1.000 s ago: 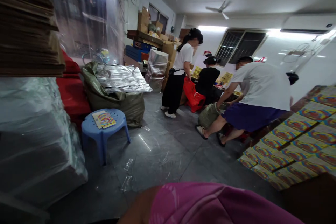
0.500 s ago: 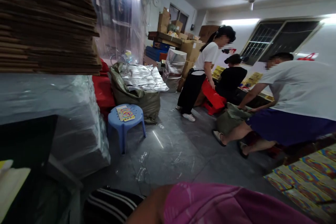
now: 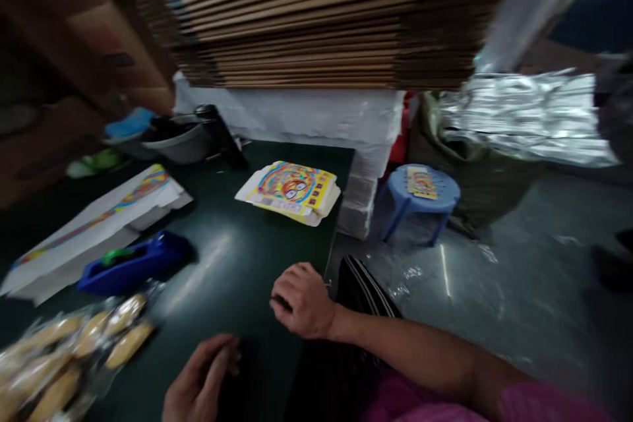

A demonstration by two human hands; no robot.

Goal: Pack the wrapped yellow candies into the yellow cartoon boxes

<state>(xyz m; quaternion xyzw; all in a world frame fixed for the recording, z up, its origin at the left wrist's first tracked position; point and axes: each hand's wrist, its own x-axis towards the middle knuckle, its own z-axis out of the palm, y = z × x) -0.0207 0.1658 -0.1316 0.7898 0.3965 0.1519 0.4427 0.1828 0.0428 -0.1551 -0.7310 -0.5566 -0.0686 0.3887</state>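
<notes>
My left hand (image 3: 205,379) is low over the dark green table (image 3: 237,250), fingers loosely bent and apart from the thumb, with nothing visible in it. My right hand (image 3: 304,300) is curled into a loose fist at the table's right edge; only a dark gap shows between thumb and fingers. Beyond it lies a flattened yellow printed carton (image 3: 297,191). To the left of my hands are a blue tape dispenser (image 3: 133,264) with a green part inside, a long white carton (image 3: 99,224), and clear-wrapped golden-brown oval pieces (image 3: 59,362) that look like baked goods.
Flat cardboard (image 3: 306,20) is stacked above a white-wrapped pile behind the table. Grey tubs (image 3: 178,142) and a black bottle (image 3: 220,135) stand at the back left. A blue stool (image 3: 425,188) holds a printed carton; silver sheets (image 3: 524,119) lie on a green sack.
My view has swung left and down from the room to the table. Both my hands, out of sight before, now show. The people seen on the right have left the view.
</notes>
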